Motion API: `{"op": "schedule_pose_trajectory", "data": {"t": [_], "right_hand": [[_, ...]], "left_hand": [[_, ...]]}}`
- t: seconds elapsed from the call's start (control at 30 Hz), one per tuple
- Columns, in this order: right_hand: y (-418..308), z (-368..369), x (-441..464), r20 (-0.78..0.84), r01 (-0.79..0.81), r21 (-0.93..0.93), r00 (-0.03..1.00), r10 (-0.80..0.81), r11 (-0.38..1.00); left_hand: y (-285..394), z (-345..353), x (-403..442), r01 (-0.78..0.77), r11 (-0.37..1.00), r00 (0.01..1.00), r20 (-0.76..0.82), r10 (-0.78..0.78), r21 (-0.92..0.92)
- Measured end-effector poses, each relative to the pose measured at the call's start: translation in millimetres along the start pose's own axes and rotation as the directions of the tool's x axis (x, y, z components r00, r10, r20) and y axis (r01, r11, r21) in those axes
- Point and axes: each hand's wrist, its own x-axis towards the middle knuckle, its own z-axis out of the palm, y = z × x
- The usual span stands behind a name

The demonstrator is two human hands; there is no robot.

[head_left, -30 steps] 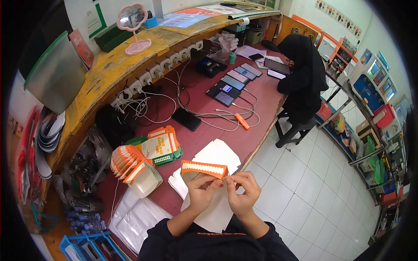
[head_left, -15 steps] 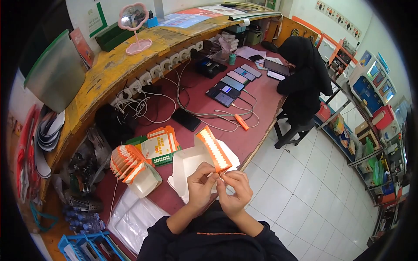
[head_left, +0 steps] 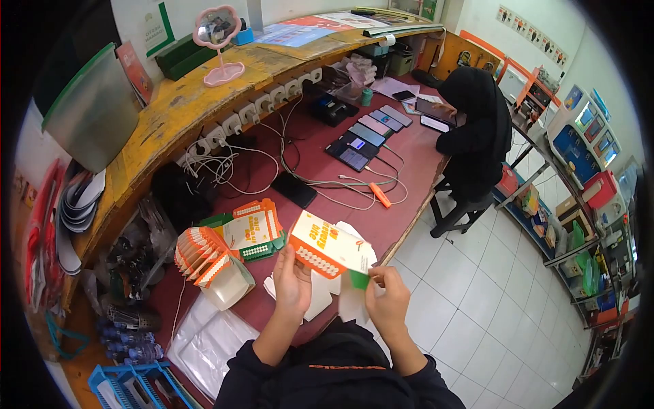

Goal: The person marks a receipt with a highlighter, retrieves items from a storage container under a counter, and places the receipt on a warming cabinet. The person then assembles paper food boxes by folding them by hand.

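Observation:
A printed paper food carton [head_left: 332, 240], cream with orange and green edges and yellow-orange lettering, is held up in front of me over the table edge. My left hand [head_left: 293, 286] grips its left side, thumb and fingers closed on the orange border. At the lower right, my right hand [head_left: 388, 300] pinches the green corner flap. White card panels hang below the carton, partly hidden behind it and my left hand. To the left lie a fanned stack of nested cartons [head_left: 204, 255] and some flat printed cartons [head_left: 252, 228].
A clear plastic bag pile [head_left: 214, 344] lies near my left arm, beside a blue basket [head_left: 139, 387]. Farther along the red table [head_left: 402, 160] are a black phone [head_left: 294, 189], cables, an orange lighter-like object [head_left: 380, 195] and several phones. A person [head_left: 477, 123] sits at the far end.
The carton has turned so its printed face shows upward. My hands have moved apart, the left to its left side and the right to the green corner flap.

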Motion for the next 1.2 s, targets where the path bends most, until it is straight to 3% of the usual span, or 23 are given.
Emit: {"op": "schedule_pose_trajectory", "data": {"t": [0.1, 0.17, 0.2, 0.27, 0.3, 0.37, 0.4, 0.43, 0.47, 0.5, 0.53, 0.63, 0.83, 0.9, 1.03, 1.1, 1.13, 1.2], "right_hand": [[1.7, 1.1, 6.9, -0.148, 0.134, 0.108, 0.982, -0.118, 0.985], [-3.2, 2.4, 7.8, -0.152, 0.302, 0.093, 0.946, -0.287, 0.949], [-9.0, 1.8, 9.5, -0.152, 0.303, 0.092, 0.946, -0.288, 0.948], [-19.8, -0.1, 12.8, -0.211, 0.104, 0.378, 0.977, -0.023, 0.920], [-15.3, -1.9, 12.8, -0.211, 0.106, 0.378, 0.977, -0.026, 0.920], [-2.2, -6.7, 12.1, -0.201, 0.272, 0.267, 0.954, -0.223, 0.924], [-4.0, -7.6, 11.9, -0.203, 0.273, 0.265, 0.953, -0.223, 0.925], [-7.9, -9.0, 11.7, -0.164, 0.252, 0.280, 0.963, -0.212, 0.926], [-11.2, -9.8, 11.8, -0.126, 0.230, 0.291, 0.971, -0.201, 0.929], [-14.3, -9.0, 11.9, -0.138, 0.231, 0.277, 0.970, -0.199, 0.933], [-17.9, -8.7, 12.0, -0.122, 0.224, 0.301, 0.973, -0.195, 0.927], [-17.1, -7.3, 7.0, -0.078, 0.174, 0.346, 0.985, -0.157, 0.922], [-21.1, -26.6, 1.8, -0.044, 0.152, 0.544, 0.987, -0.153, 0.826], [-21.0, -26.1, -4.1, -0.066, 0.170, 0.526, 0.985, -0.159, 0.833], [-20.4, -20.8, -11.3, -0.098, 0.258, 0.225, 0.965, -0.241, 0.940], [-16.0, -20.2, -13.2, -0.054, 0.302, 0.222, 0.953, -0.298, 0.927], [-19.7, -23.3, -17.6, -0.006, 0.204, 0.326, 0.977, -0.214, 0.923], [-13.0, -16.5, -21.2, -0.068, 0.221, 0.393, 0.975, -0.211, 0.893]], "left_hand": [[-19.1, 2.8, -22.1, 0.013, 0.993, 0.996, 0.083, -0.022, 0.113], [-26.9, 11.7, -42.0, 0.222, 0.859, 0.950, 0.095, -0.296, 0.461], [-25.9, 12.6, -42.5, 0.221, 0.860, 0.950, 0.096, -0.296, 0.460], [-23.0, 13.7, -40.6, 0.167, 0.941, 0.972, 0.110, -0.206, 0.293], [-20.9, 13.2, -38.6, 0.165, 0.942, 0.973, 0.110, -0.205, 0.292], [-17.7, 11.1, -34.1, -0.011, 0.857, 0.990, 0.124, -0.062, 0.516], [-22.0, 6.9, -36.2, -0.115, 0.746, 0.989, 0.143, 0.027, 0.656], [-23.9, 1.2, -38.7, -0.116, 0.746, 0.989, 0.147, 0.024, 0.655], [-24.7, -3.6, -40.5, -0.331, 0.462, 0.938, 0.341, 0.066, 0.823], [-25.6, -8.5, -41.9, -0.530, 0.122, 0.848, 0.520, 0.105, 0.839], [-25.7, -9.1, -45.9, -0.631, 0.007, 0.773, 0.627, 0.095, 0.776], [-26.7, -10.7, -49.3, -0.689, 0.055, 0.724, 0.681, 0.109, 0.723], [-32.9, -1.7, -40.6, -0.542, 0.328, 0.839, 0.522, 0.153, 0.774], [-32.8, 0.9, -41.4, -0.518, 0.352, 0.853, 0.503, 0.141, 0.780], [-36.2, 4.8, -42.2, -0.479, 0.391, 0.872, 0.477, 0.111, 0.785], [-37.8, 7.8, -42.9, -0.464, 0.404, 0.878, 0.471, 0.089, 0.788], [-37.9, 9.1, -43.0, -0.458, 0.410, 0.880, 0.468, 0.083, 0.789], [-37.0, 9.9, -43.6, -0.445, 0.413, 0.886, 0.458, 0.074, 0.794]]}}
